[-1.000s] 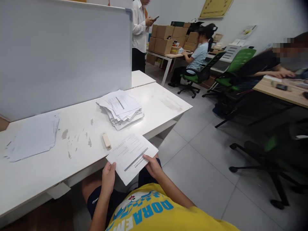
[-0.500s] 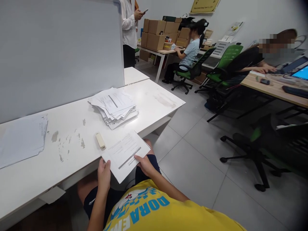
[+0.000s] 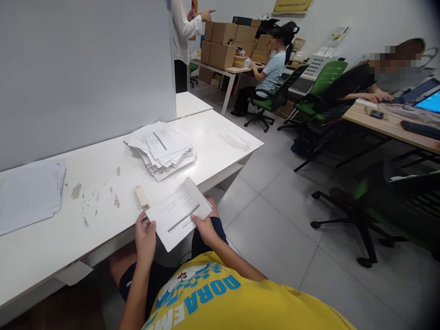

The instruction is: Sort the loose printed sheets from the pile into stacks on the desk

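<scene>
Printed sheets of paper [image 3: 178, 211] are held over the desk's front edge and my lap, tilted, with a dark bar printed across the top one. My right hand [image 3: 204, 228] grips their near right edge, thumb on top and fingers hidden beneath. At the left corner is my left hand [image 3: 145, 236], its fingers curled by the paper's edge and its thumb against the side. Just beyond that corner, a cream stapler-like object [image 3: 141, 197] lies on the white desk [image 3: 103, 192]. Farther back sits an untidy stack of printed papers [image 3: 165, 149].
Another pile of papers [image 3: 30, 195] lies at the desk's left. A grey partition [image 3: 85, 68] rises behind the desk. Co-workers sit at other tables, and a person in a white shirt [image 3: 182, 32] stands by cardboard boxes [image 3: 223, 43]. An office chair [image 3: 364, 220] stands at right.
My left hand has shifted slightly up and left along the paper's corner, its fingers a little looser. The sheets' far edge now bends up more. The standing person's arm has stretched out to the right.
</scene>
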Motion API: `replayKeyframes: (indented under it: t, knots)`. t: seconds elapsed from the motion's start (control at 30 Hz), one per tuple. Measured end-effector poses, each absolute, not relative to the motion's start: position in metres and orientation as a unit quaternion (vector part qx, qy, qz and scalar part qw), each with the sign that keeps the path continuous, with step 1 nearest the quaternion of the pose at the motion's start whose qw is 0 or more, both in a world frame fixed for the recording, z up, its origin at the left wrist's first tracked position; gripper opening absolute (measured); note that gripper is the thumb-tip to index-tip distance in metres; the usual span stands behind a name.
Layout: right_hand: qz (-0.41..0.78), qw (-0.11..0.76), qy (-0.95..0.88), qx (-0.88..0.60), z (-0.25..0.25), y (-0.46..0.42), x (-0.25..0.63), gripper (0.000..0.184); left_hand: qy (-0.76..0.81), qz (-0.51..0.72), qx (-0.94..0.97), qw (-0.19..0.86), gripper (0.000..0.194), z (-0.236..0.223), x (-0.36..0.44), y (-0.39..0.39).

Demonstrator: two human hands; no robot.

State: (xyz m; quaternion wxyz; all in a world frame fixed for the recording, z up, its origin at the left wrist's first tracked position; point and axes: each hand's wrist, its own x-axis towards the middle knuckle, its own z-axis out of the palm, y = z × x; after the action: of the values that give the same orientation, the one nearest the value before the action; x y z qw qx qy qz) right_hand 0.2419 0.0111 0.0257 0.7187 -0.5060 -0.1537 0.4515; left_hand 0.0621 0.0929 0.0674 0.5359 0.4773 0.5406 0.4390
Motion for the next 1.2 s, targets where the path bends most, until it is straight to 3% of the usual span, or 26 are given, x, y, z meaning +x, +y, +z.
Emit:
replayKeyframes:
  t: [0.43, 0.8, 1.2]
  knots:
    - [0.464, 0.71, -0.143, -0.51, 0.031, 0.013, 0.244, 0.084, 0.555, 0.414, 0.515, 0.505, 0.072, 0.061, 0.061, 0.103]
    - [0.474, 0.714, -0.138, -0.496, 0.039, 0.015, 0.243, 0.087, 0.557, 0.407, 0.535, 0.488, 0.066, 0.073, 0.062, 0.102]
    - [0.484, 0.704, -0.136, -0.501, 0.039, 0.015, 0.243, 0.067, 0.549, 0.428, 0.515, 0.499, 0.066, 0.065, 0.062, 0.108]
